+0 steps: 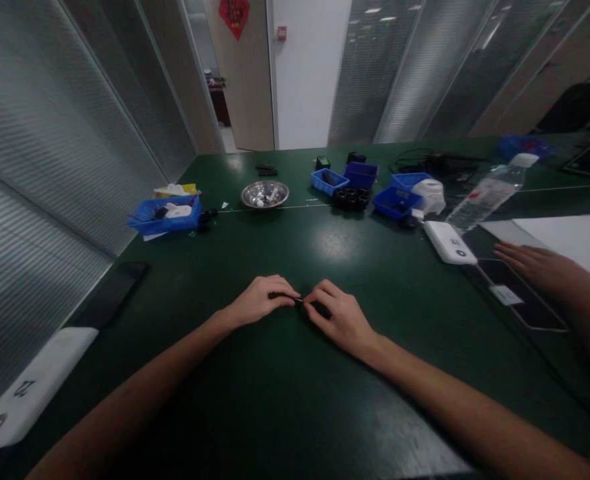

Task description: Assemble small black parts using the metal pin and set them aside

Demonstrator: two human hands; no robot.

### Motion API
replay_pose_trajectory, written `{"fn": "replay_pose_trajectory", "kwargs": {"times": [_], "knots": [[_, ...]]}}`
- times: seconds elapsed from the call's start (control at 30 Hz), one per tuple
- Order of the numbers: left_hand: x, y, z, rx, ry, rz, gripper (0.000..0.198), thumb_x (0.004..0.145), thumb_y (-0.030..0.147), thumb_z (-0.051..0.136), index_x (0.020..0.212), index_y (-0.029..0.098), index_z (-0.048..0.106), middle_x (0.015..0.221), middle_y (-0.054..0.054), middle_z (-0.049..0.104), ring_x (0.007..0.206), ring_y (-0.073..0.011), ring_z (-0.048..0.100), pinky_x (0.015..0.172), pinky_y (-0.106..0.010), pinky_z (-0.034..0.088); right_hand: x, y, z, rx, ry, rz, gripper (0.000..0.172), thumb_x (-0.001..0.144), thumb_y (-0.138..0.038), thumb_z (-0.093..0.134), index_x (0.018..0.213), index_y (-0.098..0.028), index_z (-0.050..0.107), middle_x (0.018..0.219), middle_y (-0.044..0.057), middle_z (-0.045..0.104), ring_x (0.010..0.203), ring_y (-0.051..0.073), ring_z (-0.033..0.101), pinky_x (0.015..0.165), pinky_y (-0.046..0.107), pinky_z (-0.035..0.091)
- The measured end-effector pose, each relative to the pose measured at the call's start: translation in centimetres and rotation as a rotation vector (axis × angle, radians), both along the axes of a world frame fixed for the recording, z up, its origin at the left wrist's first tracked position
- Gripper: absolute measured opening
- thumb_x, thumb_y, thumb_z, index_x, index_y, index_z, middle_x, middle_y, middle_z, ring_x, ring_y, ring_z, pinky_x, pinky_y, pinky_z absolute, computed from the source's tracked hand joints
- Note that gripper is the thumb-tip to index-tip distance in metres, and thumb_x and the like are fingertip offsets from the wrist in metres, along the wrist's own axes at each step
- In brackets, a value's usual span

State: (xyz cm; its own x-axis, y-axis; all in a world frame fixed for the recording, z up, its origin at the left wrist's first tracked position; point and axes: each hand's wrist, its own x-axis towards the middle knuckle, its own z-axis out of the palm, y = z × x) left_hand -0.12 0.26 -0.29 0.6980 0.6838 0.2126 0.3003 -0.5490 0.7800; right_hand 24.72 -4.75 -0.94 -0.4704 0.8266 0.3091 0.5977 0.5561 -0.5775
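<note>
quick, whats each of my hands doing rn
Left hand: closed, holding a small thin item.
Right hand: closed, apparently pinching the same item.

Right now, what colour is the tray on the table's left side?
The tray is bright blue; it shows in the head view, the only one.

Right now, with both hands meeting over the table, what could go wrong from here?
The small thin piece at the fingertips of the left hand and right hand could slip, and might be hard to spot on the dark table. Separately, the other person's hand might knock the nearby plastic bottle.
</note>
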Motion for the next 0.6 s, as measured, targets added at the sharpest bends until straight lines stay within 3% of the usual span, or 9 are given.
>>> {"fn": "replay_pose_trajectory", "kwargs": {"times": [0.33, 0.5, 0.6], "knots": [[0.26, -0.66, 0.66, 0.169, 0.167, 0.072, 0.027, 0.099, 0.035, 0.063, 0.121, 0.026, 0.075, 0.121, -0.009, 0.063, 0.120, -0.0243, 0.054, 0.106, -0.043, 0.045, 0.04, 0.12, 0.17, -0.007, -0.076, -0.136, 0.010, 0.099, -0.027, 0.059, 0.098, -0.023, 0.069, 0.101, 0.003, 0.064, 0.077, 0.014, 0.063, 0.066, 0.026, 0.047], [0.29, -0.81, 0.71, 0.137, 0.150, 0.043, 0.026, 0.100, 0.033, 0.061, 0.121, 0.025, 0.074, 0.120, -0.008, 0.065, 0.118, -0.0227, 0.056, 0.105, -0.041, 0.046, 0.00, -0.01, 0.31, -0.007, -0.119, -0.105, 0.012, 0.099, -0.027, 0.059, 0.102, -0.024, 0.069, 0.102, 0.002, 0.064, 0.076, 0.014, 0.063, 0.067, 0.026, 0.047], [-0.03, -0.36, 0.43, 0.118, 0.127, 0.089, 0.023, 0.100, 0.033, 0.061, 0.117, 0.024, 0.074, 0.116, -0.007, 0.069, 0.113, -0.0212, 0.060, 0.101, -0.038, 0.048, 0.04, -0.05, 0.40, -0.013, -0.108, -0.124, 0.012, 0.099, -0.027, 0.058, 0.100, -0.023, 0.070, 0.102, 0.003, 0.064, 0.075, 0.014, 0.062, 0.066, 0.026, 0.047]]}}
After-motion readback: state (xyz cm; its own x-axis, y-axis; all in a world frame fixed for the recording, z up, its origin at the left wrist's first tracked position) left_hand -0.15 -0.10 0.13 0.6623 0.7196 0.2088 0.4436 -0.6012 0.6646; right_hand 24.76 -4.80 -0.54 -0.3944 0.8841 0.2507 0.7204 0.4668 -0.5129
